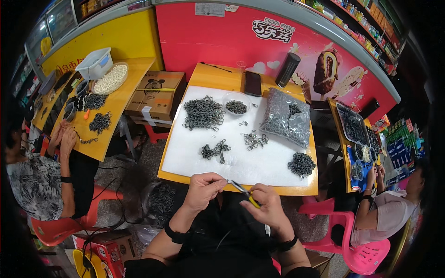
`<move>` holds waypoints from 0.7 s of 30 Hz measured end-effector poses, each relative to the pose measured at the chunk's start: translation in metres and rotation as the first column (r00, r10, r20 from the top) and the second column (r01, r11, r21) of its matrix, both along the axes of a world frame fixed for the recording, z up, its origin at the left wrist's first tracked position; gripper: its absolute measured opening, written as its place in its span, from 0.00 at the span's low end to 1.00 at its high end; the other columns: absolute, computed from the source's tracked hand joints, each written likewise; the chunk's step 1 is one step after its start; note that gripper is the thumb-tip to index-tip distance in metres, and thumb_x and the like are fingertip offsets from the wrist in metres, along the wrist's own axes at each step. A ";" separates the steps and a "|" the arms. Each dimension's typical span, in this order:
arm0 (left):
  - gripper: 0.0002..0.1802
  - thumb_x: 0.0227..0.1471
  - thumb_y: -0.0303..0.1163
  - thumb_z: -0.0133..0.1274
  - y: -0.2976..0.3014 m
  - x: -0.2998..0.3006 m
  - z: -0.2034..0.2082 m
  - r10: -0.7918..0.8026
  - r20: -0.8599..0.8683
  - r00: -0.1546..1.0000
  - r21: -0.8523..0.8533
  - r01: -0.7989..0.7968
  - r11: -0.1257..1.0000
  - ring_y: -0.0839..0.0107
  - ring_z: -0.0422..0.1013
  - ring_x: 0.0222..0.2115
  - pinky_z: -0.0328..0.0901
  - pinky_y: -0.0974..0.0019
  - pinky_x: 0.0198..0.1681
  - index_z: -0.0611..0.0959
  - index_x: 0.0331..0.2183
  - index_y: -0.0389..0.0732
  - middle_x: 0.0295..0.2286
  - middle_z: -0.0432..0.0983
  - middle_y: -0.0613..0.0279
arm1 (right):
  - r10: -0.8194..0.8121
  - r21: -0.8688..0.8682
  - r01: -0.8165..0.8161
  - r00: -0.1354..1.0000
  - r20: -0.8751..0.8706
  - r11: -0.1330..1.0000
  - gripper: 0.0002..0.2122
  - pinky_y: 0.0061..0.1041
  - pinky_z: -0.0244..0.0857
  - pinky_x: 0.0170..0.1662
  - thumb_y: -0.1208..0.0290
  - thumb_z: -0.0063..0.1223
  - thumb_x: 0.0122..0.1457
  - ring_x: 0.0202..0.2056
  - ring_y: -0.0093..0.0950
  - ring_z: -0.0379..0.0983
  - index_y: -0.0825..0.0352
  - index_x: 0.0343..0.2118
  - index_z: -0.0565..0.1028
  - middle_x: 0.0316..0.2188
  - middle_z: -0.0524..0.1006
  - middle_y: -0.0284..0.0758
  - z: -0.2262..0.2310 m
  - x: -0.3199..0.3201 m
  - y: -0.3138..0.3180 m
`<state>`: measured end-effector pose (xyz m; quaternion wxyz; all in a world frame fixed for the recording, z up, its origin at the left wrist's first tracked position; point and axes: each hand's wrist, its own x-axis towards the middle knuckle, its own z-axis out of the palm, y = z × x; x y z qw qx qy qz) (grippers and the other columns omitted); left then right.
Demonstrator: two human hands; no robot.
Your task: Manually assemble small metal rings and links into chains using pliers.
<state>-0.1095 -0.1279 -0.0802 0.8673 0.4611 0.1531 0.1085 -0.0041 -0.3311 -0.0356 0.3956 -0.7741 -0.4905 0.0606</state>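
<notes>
Just off the table's near edge, my left hand [200,193] pinches a small metal link [226,181] between thumb and fingertips. My right hand [269,206] is closed round pliers [239,187] with yellow handles, their jaws at the link; whether they grip it is too small to tell. On the white foam sheet [185,167] beyond lie a large heap of dark metal links [204,112], a smaller heap [215,150], scattered pieces [254,140] and a rounded pile [301,165] at the right. A clear bowl [225,99] holds small dark rings.
A clear plastic bag of metal parts [286,118], a phone [252,84] and a black cylinder [288,69] occupy the far side. Other people work at side tables, left [118,88] and right [342,153]. A pink chair [343,220] stands right; a cardboard box [155,95], left.
</notes>
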 end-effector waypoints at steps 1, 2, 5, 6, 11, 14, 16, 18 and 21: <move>0.03 0.56 0.22 0.60 -0.001 0.001 0.001 0.004 0.003 1.000 -0.003 -0.004 1.000 0.86 0.61 0.17 0.54 0.80 0.19 0.86 0.32 0.31 0.20 0.75 0.66 | 0.004 -0.003 -0.004 1.000 0.003 1.000 0.14 0.36 0.61 0.31 0.71 0.68 0.47 0.27 0.41 0.72 0.70 0.19 0.70 0.24 0.74 0.41 0.003 0.009 -0.001; 0.03 0.56 0.22 0.60 -0.003 0.002 0.001 0.053 0.015 0.998 0.115 -0.055 0.992 0.85 0.63 0.19 0.56 0.78 0.22 0.86 0.31 0.31 0.21 0.75 0.66 | -0.038 -0.072 0.047 0.992 0.124 0.996 0.14 0.38 0.60 0.33 0.66 0.67 0.49 0.29 0.41 0.71 0.68 0.21 0.71 0.26 0.73 0.39 0.004 0.018 -0.003; 0.04 0.55 0.22 0.60 -0.009 0.002 0.004 0.128 0.061 0.990 0.345 -0.141 0.928 0.81 0.67 0.23 0.60 0.75 0.27 0.85 0.30 0.31 0.22 0.76 0.66 | -0.181 -0.113 0.262 0.865 0.467 0.959 0.15 0.40 0.56 0.38 0.58 0.64 0.52 0.35 0.41 0.69 0.65 0.23 0.75 0.31 0.74 0.39 -0.023 0.053 -0.003; 0.04 0.55 0.23 0.60 -0.009 0.003 0.006 0.155 0.098 0.983 0.459 -0.183 0.870 0.79 0.68 0.25 0.62 0.73 0.30 0.85 0.29 0.31 0.22 0.76 0.66 | -0.201 -0.091 0.293 0.819 0.537 0.952 0.15 0.40 0.56 0.38 0.57 0.65 0.51 0.36 0.41 0.69 0.65 0.23 0.75 0.32 0.74 0.39 -0.031 0.067 -0.002; 0.04 0.54 0.22 0.60 -0.006 0.003 0.011 0.190 0.168 0.967 0.566 -0.253 0.785 0.78 0.69 0.24 0.61 0.72 0.28 0.84 0.30 0.30 0.23 0.76 0.62 | -0.118 -0.180 0.315 0.731 0.672 0.932 0.15 0.41 0.56 0.39 0.58 0.66 0.50 0.36 0.40 0.69 0.65 0.23 0.76 0.33 0.73 0.39 -0.032 0.087 0.002; 0.04 0.54 0.21 0.59 -0.001 0.002 0.012 0.207 0.169 0.964 0.597 -0.267 0.756 0.77 0.70 0.25 0.62 0.72 0.29 0.84 0.29 0.30 0.23 0.76 0.62 | -0.079 -0.290 0.376 0.719 0.691 0.880 0.15 0.40 0.57 0.41 0.58 0.66 0.49 0.37 0.41 0.69 0.64 0.24 0.76 0.32 0.73 0.39 -0.021 0.080 0.008; 0.03 0.54 0.20 0.59 0.001 0.002 0.010 0.205 0.156 0.966 0.612 -0.257 0.748 0.77 0.71 0.26 0.63 0.73 0.30 0.84 0.29 0.29 0.23 0.76 0.62 | -0.214 -0.198 0.400 0.773 0.597 0.895 0.16 0.41 0.61 0.39 0.57 0.67 0.48 0.37 0.42 0.71 0.66 0.26 0.75 0.31 0.75 0.40 -0.024 0.080 0.031; 0.03 0.53 0.21 0.60 0.001 0.004 0.009 0.226 0.225 0.948 0.601 -0.318 0.734 0.75 0.70 0.22 0.62 0.71 0.27 0.84 0.30 0.30 0.22 0.76 0.60 | -0.254 -0.156 0.378 0.823 0.508 0.912 0.15 0.41 0.64 0.37 0.59 0.66 0.49 0.36 0.43 0.73 0.66 0.27 0.75 0.31 0.76 0.41 -0.042 0.087 0.059; 0.02 0.52 0.20 0.60 -0.001 0.004 0.011 0.216 0.241 0.946 0.639 -0.322 0.698 0.74 0.71 0.22 0.63 0.71 0.26 0.84 0.30 0.30 0.22 0.76 0.59 | -0.337 -0.165 0.428 0.854 0.397 0.889 0.13 0.43 0.68 0.34 0.62 0.65 0.51 0.33 0.44 0.75 0.67 0.29 0.75 0.30 0.77 0.44 -0.057 0.104 0.082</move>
